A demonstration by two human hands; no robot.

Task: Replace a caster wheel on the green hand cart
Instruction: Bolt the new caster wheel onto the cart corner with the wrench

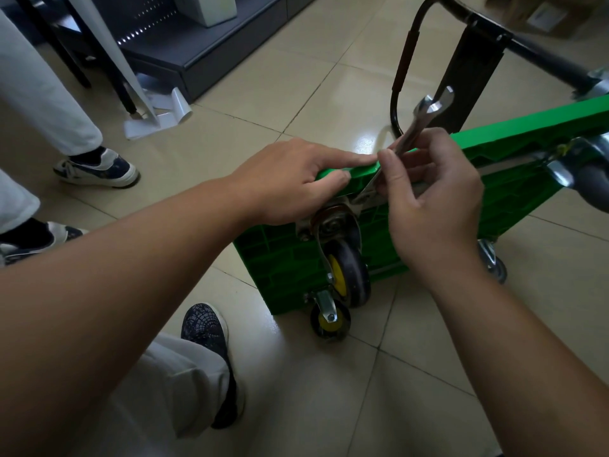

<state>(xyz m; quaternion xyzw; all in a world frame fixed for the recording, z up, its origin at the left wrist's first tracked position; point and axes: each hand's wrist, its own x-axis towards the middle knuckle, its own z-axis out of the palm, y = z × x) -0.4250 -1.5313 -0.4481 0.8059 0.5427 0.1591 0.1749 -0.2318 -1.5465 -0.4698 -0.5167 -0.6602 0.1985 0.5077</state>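
The green hand cart (514,192) stands tipped on its side on the tiled floor, underside towards me. A black caster wheel with a yellow hub (346,272) is mounted near its upper left corner. A second, smaller yellow-hubbed caster (329,319) rests on the floor below it. My left hand (290,179) grips the cart's top corner, index finger stretched along the edge. My right hand (431,206) holds a silver open-end wrench (425,117), its lower end down at the caster's mounting plate and its free jaw pointing up.
The cart's black folded handle (405,67) lies on the floor behind. Grey casters (590,166) show at the right. Another person's legs and shoes (99,168) stand at the left, near dark shelving (204,44) and white sheets. My own shoe (206,328) is below.
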